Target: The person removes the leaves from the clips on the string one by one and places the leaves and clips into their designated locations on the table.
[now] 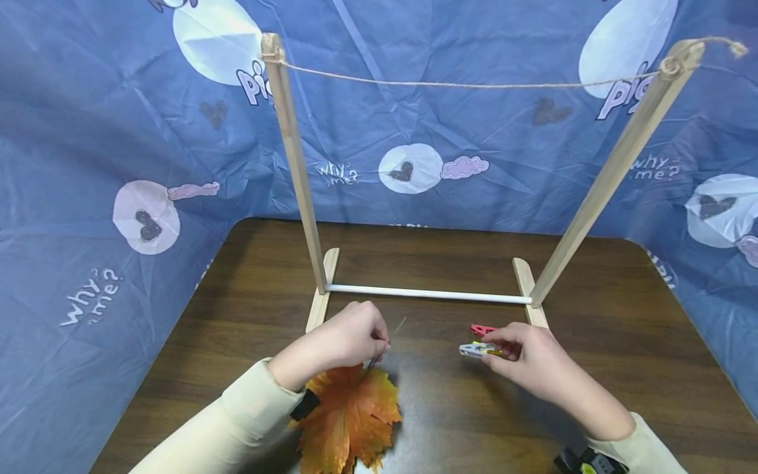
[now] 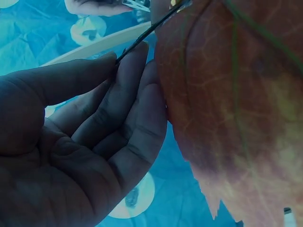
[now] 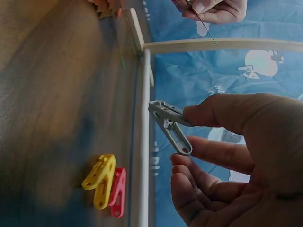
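My left hand (image 1: 355,336) pinches the thin dark stem of an orange-red artificial maple leaf (image 1: 349,421) between thumb and fingertips. The leaf's blade hangs toward the table's near side and fills much of the left wrist view. To the right, my right hand (image 1: 535,359) pinches a grey clothespin (image 3: 170,123) by its handle ends, thumb on one arm and forefinger on the other. Below that hand, a yellow clothespin (image 3: 102,179) and a red clothespin (image 3: 118,191) lie close together on the table; in the head view the hand partly covers them.
A wooden stand rises behind both hands, with a left post (image 1: 296,171), a right post (image 1: 616,171) and a white crossbar (image 1: 426,293). Twine (image 1: 444,84) is strung between the post tops. A leaf edge (image 3: 106,7) shows by the tabletop (image 3: 42,118). Blue printed cloth (image 1: 355,125) surrounds the table.
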Demonstrator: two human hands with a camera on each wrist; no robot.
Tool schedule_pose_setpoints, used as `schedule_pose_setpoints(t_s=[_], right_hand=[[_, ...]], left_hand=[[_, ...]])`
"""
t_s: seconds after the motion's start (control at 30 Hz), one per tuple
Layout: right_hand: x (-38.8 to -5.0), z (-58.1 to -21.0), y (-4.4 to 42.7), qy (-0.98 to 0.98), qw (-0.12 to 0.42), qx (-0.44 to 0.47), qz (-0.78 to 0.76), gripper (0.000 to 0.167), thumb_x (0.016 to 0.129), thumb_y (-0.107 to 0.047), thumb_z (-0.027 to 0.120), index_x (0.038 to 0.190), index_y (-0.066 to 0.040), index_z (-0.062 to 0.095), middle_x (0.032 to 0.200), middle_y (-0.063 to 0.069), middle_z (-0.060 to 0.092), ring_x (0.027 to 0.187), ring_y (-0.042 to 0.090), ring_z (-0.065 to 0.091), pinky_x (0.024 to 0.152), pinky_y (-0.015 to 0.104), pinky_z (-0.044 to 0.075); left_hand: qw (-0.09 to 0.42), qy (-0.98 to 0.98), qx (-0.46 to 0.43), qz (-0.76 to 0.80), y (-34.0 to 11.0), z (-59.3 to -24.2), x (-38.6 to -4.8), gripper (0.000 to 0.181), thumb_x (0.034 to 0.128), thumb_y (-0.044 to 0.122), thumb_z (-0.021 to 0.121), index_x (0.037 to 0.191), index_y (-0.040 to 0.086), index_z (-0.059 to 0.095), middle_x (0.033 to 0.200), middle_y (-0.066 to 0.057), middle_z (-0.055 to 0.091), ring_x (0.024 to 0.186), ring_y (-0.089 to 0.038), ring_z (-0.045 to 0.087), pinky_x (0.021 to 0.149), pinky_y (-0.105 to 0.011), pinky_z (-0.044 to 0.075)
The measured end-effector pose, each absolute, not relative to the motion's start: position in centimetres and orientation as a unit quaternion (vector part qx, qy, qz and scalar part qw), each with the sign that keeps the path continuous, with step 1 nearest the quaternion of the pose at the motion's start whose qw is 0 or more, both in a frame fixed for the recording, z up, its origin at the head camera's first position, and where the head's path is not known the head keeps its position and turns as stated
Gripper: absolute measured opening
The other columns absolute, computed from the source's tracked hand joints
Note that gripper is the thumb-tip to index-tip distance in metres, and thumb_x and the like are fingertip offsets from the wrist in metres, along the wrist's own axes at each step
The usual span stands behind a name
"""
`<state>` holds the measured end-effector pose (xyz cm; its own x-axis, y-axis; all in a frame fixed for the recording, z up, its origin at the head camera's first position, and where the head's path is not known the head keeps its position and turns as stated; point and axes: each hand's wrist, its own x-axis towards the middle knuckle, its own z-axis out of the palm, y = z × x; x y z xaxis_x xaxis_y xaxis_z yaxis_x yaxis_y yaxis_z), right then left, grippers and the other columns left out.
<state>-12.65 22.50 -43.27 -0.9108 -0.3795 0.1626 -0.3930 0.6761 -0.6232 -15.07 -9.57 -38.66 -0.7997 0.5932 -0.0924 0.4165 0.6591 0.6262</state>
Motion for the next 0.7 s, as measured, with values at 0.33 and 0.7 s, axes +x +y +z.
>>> schedule_pose_setpoints(t_s=[0.33,0.7], right_hand=[[-12.5,-44.2,22.7,-0.929,-0.079,0.191,0.307,0.018,0.072,-0.006,0.08,0.087,-0.006,0.071,0.072,-0.007,0.058,0.066,0.007,0.054,0.059,0.027,0.048],[-12.1,-45.1,23.0,-0.941,-0.072,0.169,0.285,0.02,0.075,-0.014,0.088,0.083,-0.008,0.071,0.069,-0.01,0.057,0.064,0.006,0.052,0.058,0.027,0.046]], left_hand=[[0.142,0.905,0.293,0.274,-8.8,-40.4,-15.4,0.028,0.087,0.003,0.077,0.062,0.013,0.073,0.059,0.012,0.062,0.063,-0.005,0.055,0.063,-0.027,0.048],[0.16,0.906,0.275,0.278,-7.9,-42.2,-15.6,0.026,0.0851,0.0,0.076,0.06,0.007,0.073,0.053,0.01,0.057,0.053,-0.006,0.049,0.052,-0.024,0.04]])
